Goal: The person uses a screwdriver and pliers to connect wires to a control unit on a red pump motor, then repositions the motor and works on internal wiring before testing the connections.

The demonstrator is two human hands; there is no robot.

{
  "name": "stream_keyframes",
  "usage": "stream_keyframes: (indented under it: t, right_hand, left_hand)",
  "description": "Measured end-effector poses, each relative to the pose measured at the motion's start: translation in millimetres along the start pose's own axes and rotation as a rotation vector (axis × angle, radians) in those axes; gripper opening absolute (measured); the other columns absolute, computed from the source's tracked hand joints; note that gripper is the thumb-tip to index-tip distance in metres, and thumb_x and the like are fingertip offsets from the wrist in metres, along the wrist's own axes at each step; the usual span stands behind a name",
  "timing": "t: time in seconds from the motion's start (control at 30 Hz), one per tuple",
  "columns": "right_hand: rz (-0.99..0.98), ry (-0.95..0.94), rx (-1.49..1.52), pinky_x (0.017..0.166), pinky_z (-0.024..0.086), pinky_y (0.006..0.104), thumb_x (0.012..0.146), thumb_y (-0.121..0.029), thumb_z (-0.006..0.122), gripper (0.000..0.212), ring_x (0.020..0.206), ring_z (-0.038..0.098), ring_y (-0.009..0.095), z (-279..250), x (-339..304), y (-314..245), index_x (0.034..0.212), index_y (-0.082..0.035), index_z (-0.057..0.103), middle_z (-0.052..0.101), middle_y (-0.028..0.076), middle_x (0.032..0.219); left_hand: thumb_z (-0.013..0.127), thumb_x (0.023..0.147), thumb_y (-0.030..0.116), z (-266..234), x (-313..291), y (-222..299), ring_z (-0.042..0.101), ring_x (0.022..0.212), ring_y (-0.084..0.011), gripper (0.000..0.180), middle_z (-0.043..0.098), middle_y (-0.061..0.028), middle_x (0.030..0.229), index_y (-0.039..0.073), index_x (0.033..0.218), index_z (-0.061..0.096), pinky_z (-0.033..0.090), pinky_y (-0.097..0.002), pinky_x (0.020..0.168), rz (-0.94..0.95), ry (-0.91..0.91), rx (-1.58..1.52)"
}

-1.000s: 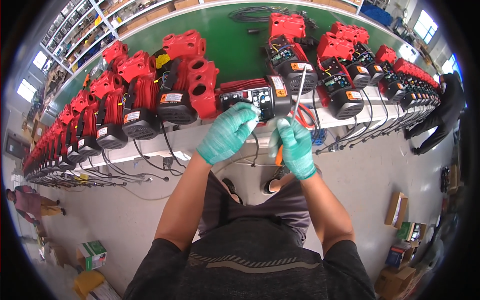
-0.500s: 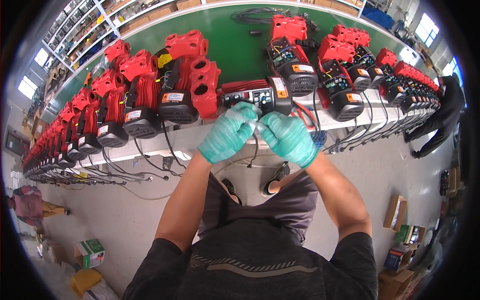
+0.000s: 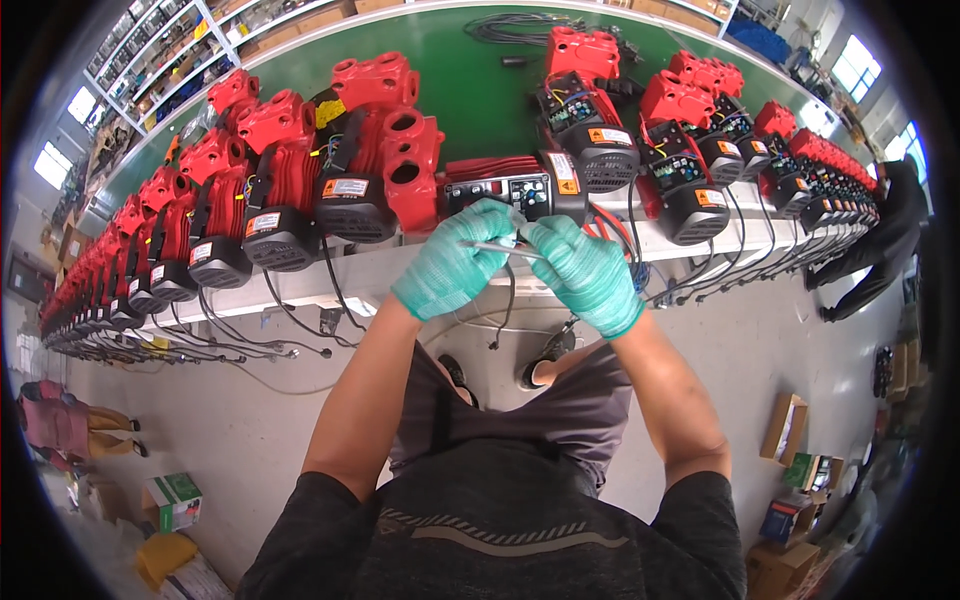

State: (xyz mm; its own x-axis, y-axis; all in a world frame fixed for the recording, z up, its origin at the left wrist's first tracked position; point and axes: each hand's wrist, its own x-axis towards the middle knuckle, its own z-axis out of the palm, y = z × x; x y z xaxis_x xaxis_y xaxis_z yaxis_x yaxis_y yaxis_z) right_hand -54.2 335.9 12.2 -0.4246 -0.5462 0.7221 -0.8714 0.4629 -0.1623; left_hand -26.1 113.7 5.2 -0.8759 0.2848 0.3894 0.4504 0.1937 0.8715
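In front of me a red machine with a black end housing [image 3: 567,190] lies on its side at the bench's near edge. Its circuit board [image 3: 497,190] is exposed, with a grey panel and several components. My left hand [image 3: 455,260], in a green knit glove, is closed at the board's near edge; what its fingertips pinch is too small to make out. Beside it my gloved right hand [image 3: 588,275] is closed on a thin light-grey rod [image 3: 495,247], which crosses in front of my left fingers. The two hands' fingertips nearly meet.
Similar red and black machines [image 3: 365,205] stand in rows to left and right, their power cords [image 3: 338,290] hanging over the edge. Coiled cables [image 3: 520,30] lie on the green bench top [image 3: 470,95]. A person in dark clothes [image 3: 885,240] stands at far right, another [image 3: 60,420] at left.
The thin grey rod now shows between my hands, crossing my left fingers. My right hand has shifted slightly right and down; the machine in front stays put.
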Motion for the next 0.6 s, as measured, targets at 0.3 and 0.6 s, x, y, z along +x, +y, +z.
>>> stream_keyframes:
  t: [0.3,0.6]
  right_hand:
    - [1.075,-0.184,1.171,0.041,0.045,0.0276,0.103,-0.022,0.051,0.027,0.045,0.053,0.012,1,10,-35,0.089,-0.002,0.063,0.06,0.005,0.063]
    - [0.219,-0.048,0.128,0.052,0.049,0.0278,0.092,-0.018,0.07,0.03,0.067,0.065,0.012,-9,2,-9,0.12,-0.009,0.067,0.068,0.001,0.095]
  left_hand:
    - [0.06,0.095,-0.003,-1,-3,6,0.065,0.104,-0.024,0.024,0.062,-0.0114,0.117,0.0,0.118,0.065,0.053,-0.0342,0.091,0.032,-0.018,0.165]
    - [0.064,0.094,-0.001,-4,5,0,0.065,0.103,-0.0252,0.027,0.063,-0.0121,0.116,0.0,0.121,0.064,0.053,-0.035,0.092,0.078,-0.042,0.124]
